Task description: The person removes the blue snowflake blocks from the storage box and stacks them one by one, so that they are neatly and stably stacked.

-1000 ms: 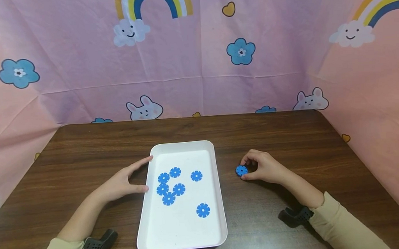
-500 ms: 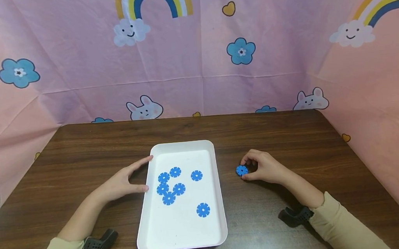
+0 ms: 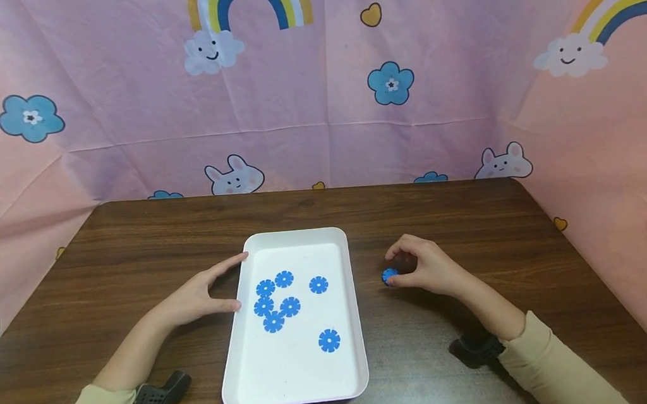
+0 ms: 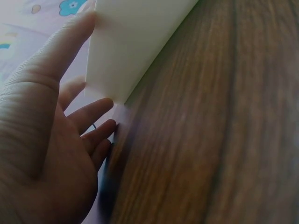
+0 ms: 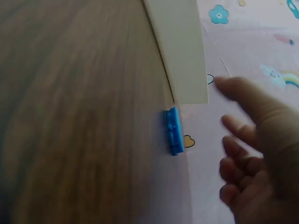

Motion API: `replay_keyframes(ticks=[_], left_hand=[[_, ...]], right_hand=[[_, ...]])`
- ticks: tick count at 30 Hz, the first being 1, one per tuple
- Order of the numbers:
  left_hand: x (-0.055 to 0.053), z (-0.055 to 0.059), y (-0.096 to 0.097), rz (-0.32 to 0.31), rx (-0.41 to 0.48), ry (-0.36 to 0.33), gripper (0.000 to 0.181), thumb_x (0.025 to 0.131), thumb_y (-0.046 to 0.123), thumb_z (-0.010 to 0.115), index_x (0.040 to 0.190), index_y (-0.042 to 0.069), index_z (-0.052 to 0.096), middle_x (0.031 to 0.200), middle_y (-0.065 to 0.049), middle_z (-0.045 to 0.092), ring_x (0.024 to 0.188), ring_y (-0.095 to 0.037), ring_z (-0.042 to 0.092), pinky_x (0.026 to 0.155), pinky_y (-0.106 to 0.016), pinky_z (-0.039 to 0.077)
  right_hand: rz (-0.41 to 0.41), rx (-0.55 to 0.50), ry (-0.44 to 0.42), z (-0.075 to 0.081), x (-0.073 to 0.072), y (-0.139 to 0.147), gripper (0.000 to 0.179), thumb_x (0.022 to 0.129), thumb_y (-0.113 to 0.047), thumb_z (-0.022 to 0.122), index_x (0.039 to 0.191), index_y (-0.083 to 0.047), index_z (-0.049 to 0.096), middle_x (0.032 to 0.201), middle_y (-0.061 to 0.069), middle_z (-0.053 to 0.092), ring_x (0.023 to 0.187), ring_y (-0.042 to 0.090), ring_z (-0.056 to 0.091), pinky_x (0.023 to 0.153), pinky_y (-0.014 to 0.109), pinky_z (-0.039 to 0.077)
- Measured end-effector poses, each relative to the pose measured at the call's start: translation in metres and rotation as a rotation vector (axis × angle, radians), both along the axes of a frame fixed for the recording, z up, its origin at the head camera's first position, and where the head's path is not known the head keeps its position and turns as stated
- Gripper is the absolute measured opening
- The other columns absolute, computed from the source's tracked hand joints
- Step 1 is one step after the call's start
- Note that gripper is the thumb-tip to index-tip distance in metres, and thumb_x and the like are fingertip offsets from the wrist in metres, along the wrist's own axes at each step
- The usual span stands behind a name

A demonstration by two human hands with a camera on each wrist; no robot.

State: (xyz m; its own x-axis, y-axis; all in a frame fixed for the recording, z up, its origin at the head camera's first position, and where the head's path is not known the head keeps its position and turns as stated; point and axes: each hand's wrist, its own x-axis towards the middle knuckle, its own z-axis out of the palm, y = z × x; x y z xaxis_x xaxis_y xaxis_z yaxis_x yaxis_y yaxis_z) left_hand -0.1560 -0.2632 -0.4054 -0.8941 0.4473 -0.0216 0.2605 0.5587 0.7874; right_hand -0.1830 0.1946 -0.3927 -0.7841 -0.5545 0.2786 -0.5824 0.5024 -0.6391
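Observation:
My left hand point(image 3: 194, 298) rests at the left side of a white rectangular tray point(image 3: 292, 385), thumb and forefinger spread apart along its rim. In the left wrist view the fingers lie against the tray wall point(image 4: 135, 42). Several blue snowflake discs point(image 3: 329, 340) lie flat in the tray, most grouped at its upper left. Right of the tray, a blue snowflake disc point(image 5: 174, 131) lies on the table. My right hand point(image 3: 428, 266) hovers just above it, thumb and fingers apart, with a gap to the disc in the right wrist view. The thumb partly hides the disc in the head view.
The dark wooden table point(image 3: 161, 240) extends on both sides of the tray. A pink and purple cloth point(image 3: 292, 96) with rainbows and rabbits hangs behind and beside it. Each wrist wears a black band point(image 3: 162, 393).
My right hand has let go of the blue snowflake disc, its fingers parting and lifting slightly off it. My left hand and the tray have not moved.

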Motion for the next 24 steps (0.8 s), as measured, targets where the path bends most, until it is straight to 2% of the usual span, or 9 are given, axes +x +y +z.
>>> replay_keyframes(ticks=[4, 7, 10, 14, 19, 24], left_hand=[[0.000, -0.001, 0.000, -0.002, 0.002, 0.001, 0.084, 0.078, 0.031, 0.079, 0.149, 0.028, 0.034, 0.152, -0.014, 0.030, 0.138, -0.042, 0.021, 0.098, -0.073, 0.020], [-0.001, -0.002, 0.000, -0.003, -0.006, 0.011, 0.085, 0.077, 0.032, 0.079, 0.149, 0.028, 0.034, 0.152, -0.014, 0.030, 0.138, -0.041, 0.022, 0.098, -0.072, 0.021], [-0.001, -0.001, 0.000, -0.005, -0.005, 0.013, 0.085, 0.077, 0.031, 0.079, 0.149, 0.027, 0.034, 0.152, -0.014, 0.030, 0.138, -0.041, 0.022, 0.098, -0.072, 0.021], [0.000, 0.001, 0.000, -0.006, 0.003, 0.007, 0.084, 0.078, 0.030, 0.079, 0.149, 0.027, 0.034, 0.152, -0.014, 0.030, 0.138, -0.041, 0.022, 0.099, -0.072, 0.021], [0.000, 0.001, 0.001, -0.003, 0.000, 0.009, 0.085, 0.077, 0.031, 0.079, 0.149, 0.027, 0.034, 0.152, -0.014, 0.030, 0.138, -0.041, 0.022, 0.099, -0.072, 0.021], [0.000, 0.000, 0.001, 0.003, -0.010, 0.012, 0.085, 0.077, 0.032, 0.079, 0.149, 0.027, 0.034, 0.152, -0.013, 0.030, 0.138, -0.041, 0.022, 0.099, -0.071, 0.021]], right_hand=[[0.050, -0.053, -0.010, 0.013, 0.007, -0.012, 0.036, 0.074, -0.021, 0.084, 0.101, -0.007, 0.065, 0.093, 0.005, 0.059, 0.083, 0.018, 0.051, 0.068, 0.030, 0.047], [0.096, -0.090, -0.056, 0.020, 0.012, -0.024, 0.036, 0.074, -0.019, 0.084, 0.102, -0.006, 0.065, 0.096, 0.010, 0.059, 0.087, 0.026, 0.053, 0.072, 0.037, 0.051], [0.144, -0.098, -0.061, 0.025, 0.017, -0.037, 0.036, 0.073, -0.017, 0.085, 0.102, -0.007, 0.066, 0.098, 0.009, 0.060, 0.089, 0.030, 0.054, 0.075, 0.044, 0.051], [0.206, -0.059, -0.017, 0.030, 0.026, -0.052, 0.036, 0.073, -0.018, 0.085, 0.103, -0.008, 0.068, 0.099, 0.003, 0.062, 0.088, 0.023, 0.055, 0.074, 0.038, 0.051], [0.261, 0.029, -0.031, 0.032, 0.035, -0.071, 0.039, 0.073, -0.025, 0.086, 0.106, -0.012, 0.070, 0.104, -0.007, 0.062, 0.097, 0.011, 0.054, 0.083, 0.031, 0.050], [0.314, 0.119, -0.055, 0.031, 0.039, -0.086, 0.040, 0.072, -0.028, 0.086, 0.106, -0.015, 0.070, 0.103, -0.011, 0.062, 0.098, 0.016, 0.054, 0.084, 0.032, 0.049]])
